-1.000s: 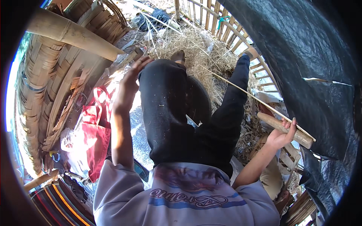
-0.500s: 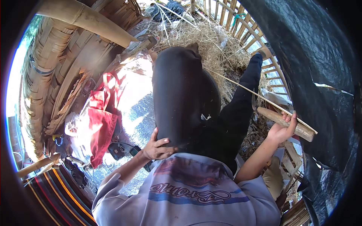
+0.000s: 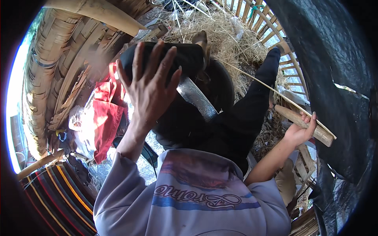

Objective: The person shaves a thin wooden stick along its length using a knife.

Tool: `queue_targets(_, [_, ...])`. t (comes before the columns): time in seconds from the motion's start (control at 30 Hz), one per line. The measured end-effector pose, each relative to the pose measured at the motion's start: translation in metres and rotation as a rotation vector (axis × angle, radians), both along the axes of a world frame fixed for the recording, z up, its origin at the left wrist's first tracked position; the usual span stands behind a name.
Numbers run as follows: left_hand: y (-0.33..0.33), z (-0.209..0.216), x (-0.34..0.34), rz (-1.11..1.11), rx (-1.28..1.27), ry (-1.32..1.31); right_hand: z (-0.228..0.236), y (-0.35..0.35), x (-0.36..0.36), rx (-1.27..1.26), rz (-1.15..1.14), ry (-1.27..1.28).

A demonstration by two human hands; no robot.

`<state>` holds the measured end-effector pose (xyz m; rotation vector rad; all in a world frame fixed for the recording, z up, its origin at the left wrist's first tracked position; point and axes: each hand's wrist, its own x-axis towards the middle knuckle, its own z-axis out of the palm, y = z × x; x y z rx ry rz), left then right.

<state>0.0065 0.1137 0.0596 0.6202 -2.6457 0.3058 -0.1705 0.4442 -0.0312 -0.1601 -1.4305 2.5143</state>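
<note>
My left hand (image 3: 151, 84) is raised in front of my bent left leg (image 3: 177, 59), its fingers spread and nothing in them. Whether it touches the black trouser cloth I cannot tell. Over at the right, my right hand (image 3: 301, 131) is closed round a thick wooden handle (image 3: 290, 116) together with a long thin bamboo strip (image 3: 252, 77). The strip slants up and left across my outstretched right leg (image 3: 260, 90). What the handle's far end carries is hard to make out. A dark rounded thing (image 3: 222, 88) lies between my legs.
Woven bamboo panels (image 3: 51, 59) and a thick pole (image 3: 98, 15) stand at left, with a red bag (image 3: 106, 126) below. Straw-like shavings (image 3: 224, 43) cover the ground ahead, beside a bamboo fence (image 3: 267, 25). Black sheeting (image 3: 334, 59) hangs at right. Striped cloth (image 3: 59, 196) lies lower left.
My left hand has lifted off my lap and moved forward, fingers spreading. The smooth dark surface over my left leg no longer shows there; shiny ground appears instead. My right hand keeps its hold.
</note>
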Motion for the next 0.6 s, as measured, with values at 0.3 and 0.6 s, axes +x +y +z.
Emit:
queue_targets(0.3, [0.111,-0.131,0.068,-0.495,1.095,-0.347,-0.017,-0.008,0.002,-0.016,-0.016,-0.068])
queue_targets(0.6, [-0.027,-0.065,0.18,-0.247,0.478,-0.773,-0.024,0.002,-0.01,-0.019,0.073,-0.02])
